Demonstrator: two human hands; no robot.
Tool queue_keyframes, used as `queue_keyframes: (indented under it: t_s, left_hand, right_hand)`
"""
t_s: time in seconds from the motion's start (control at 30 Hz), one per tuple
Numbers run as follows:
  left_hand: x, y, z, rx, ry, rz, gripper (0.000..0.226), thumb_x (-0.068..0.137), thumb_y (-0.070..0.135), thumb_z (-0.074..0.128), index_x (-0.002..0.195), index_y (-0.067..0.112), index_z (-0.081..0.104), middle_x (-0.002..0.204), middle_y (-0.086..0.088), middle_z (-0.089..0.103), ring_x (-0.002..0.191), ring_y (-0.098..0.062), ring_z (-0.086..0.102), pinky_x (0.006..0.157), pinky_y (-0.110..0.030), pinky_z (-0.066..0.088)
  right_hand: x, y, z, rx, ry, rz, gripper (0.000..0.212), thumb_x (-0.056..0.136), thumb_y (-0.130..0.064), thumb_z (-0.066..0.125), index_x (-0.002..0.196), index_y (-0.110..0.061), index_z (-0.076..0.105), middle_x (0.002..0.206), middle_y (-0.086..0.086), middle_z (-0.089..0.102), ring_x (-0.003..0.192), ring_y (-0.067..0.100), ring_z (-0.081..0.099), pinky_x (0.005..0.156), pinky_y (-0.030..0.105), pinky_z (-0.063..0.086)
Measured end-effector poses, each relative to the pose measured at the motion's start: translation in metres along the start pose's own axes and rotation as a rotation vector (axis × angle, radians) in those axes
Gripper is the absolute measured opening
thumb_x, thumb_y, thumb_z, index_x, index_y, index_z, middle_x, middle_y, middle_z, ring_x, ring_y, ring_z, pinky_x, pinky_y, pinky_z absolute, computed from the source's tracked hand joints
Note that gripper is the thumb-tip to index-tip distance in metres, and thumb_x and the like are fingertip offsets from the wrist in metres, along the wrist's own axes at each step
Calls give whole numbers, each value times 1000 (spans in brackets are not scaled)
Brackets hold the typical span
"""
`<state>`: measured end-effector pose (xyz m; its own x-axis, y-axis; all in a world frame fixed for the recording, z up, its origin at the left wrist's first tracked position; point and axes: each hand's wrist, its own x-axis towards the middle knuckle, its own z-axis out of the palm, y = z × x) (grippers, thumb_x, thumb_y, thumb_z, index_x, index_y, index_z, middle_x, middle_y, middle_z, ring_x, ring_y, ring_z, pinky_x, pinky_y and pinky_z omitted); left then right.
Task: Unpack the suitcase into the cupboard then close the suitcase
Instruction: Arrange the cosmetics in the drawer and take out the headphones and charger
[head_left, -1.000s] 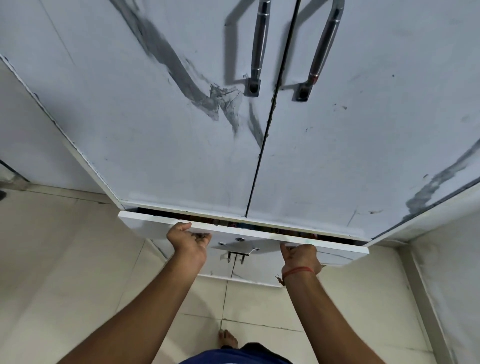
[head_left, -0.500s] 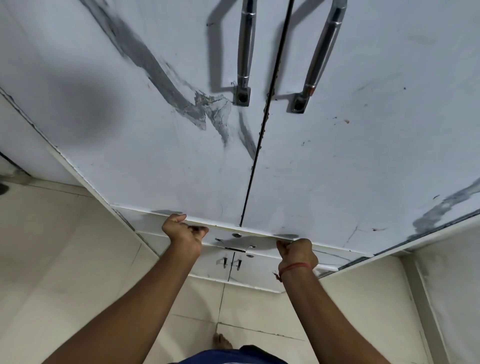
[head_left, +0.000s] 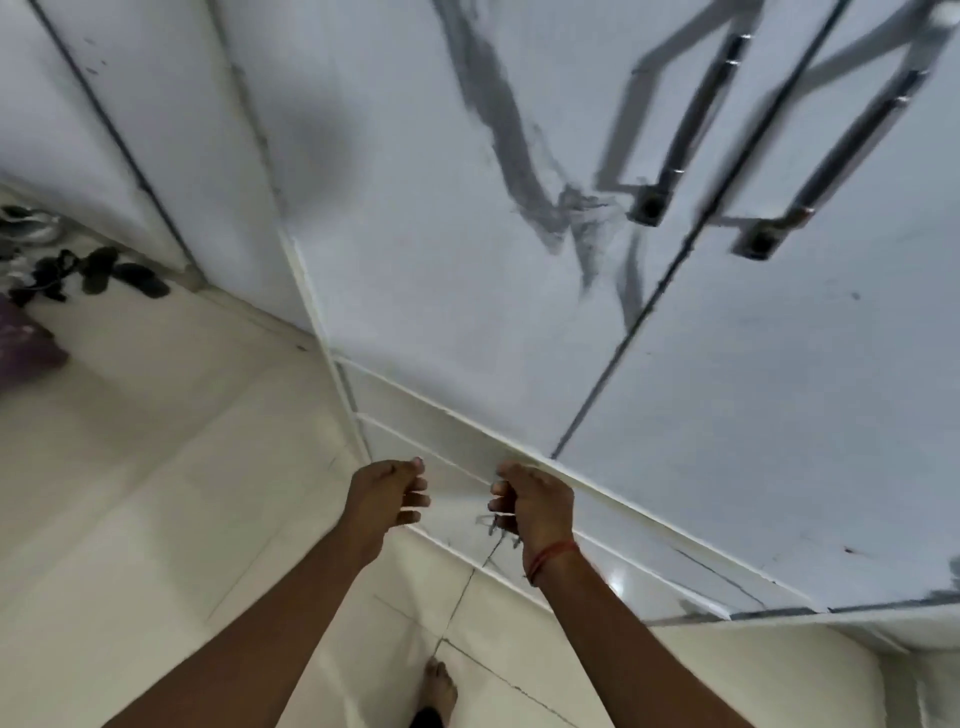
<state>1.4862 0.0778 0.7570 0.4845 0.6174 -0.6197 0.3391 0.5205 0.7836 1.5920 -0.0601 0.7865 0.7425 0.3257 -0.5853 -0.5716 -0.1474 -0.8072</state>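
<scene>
Hands (head_left: 387, 496) (head_left: 530, 501) loosely curled, holding nothing

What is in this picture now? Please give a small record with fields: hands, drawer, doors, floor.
left hand: left hand in front of the drawer, fingers loosely curled, holding nothing
right hand: right hand likewise, red thread on the wrist
drawer: drawer under the doors looks pushed in
doors: both cupboard doors shut, two metal handles
floor: pale tiles, dark sandals at left
</scene>
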Motion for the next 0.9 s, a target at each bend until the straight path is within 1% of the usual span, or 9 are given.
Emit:
queue_keyframes:
  t_s: [0.1,0.17,0.23,0.3,0.37,0.47,0.53,0.67,0.9]
  left_hand:
    - [-22,-13,-46,84,77,57,23,91,23,66,76,6,65,61,-6,62,60,-21,64,57,-29,48]
    - [-41,-25,-83,122,159,96,33,90,27,67,70,1,63,61,-7,63,58,-19,63,57,-29,47]
    - [-64,-44,-125,240,282,152,42,91,32,65,64,-1,60,58,-5,65,54,-13,61,60,-29,48]
    - [-92,-67,-163,403,395,193,34,90,36,62,67,12,64,61,4,67,59,-8,61,66,-28,49]
    - [-129,-96,-204,480,512,230,15,87,41,62,81,28,68,79,13,68,80,-5,61,78,-27,48]
    - [-185,-145,-265,545,646,245,51,78,59,47,115,29,65,113,12,64,109,-8,54,96,-25,40]
    - [-231,-181,-309,561,732,232,65,75,63,38,125,28,60,126,9,59,121,-11,49,102,-27,38]
    - [-337,-253,-389,602,904,145,60,81,55,42,134,28,54,139,3,52,134,-16,40,109,-33,32]
    - [-508,-388,-501,456,1138,-69,67,74,52,41,128,16,59,126,-3,61,120,-24,53,103,-32,41]
  right_hand:
    - [-4,10,38,-339,-186,-115,26,92,-26,62,74,-8,67,60,6,64,52,16,58,46,23,40]
    - [-14,25,66,-487,-340,-189,14,90,-15,63,78,-10,68,70,8,69,59,16,61,48,19,42]
    - [-32,49,98,-638,-494,-275,11,87,-8,63,88,-16,69,83,6,71,70,14,65,58,15,46]
    - [-56,77,125,-775,-590,-357,12,86,-14,65,95,-22,69,88,-4,70,81,10,65,70,12,45]
    - [-93,108,151,-871,-696,-423,18,86,-20,66,103,-22,69,92,-11,68,86,5,63,75,9,45]
    - [-149,165,185,-991,-858,-578,34,85,-24,68,118,-20,65,112,-10,66,102,5,60,94,21,47]
    - [-195,209,204,-1099,-979,-681,42,86,-28,67,126,-19,60,124,-9,61,116,9,54,104,23,39]
    - [-294,298,234,-1177,-1181,-825,45,88,-27,66,131,-15,56,133,0,56,128,16,47,108,23,31]
    - [-448,435,265,-1227,-1448,-901,45,85,-23,70,127,-9,57,129,8,57,125,24,49,107,26,32]
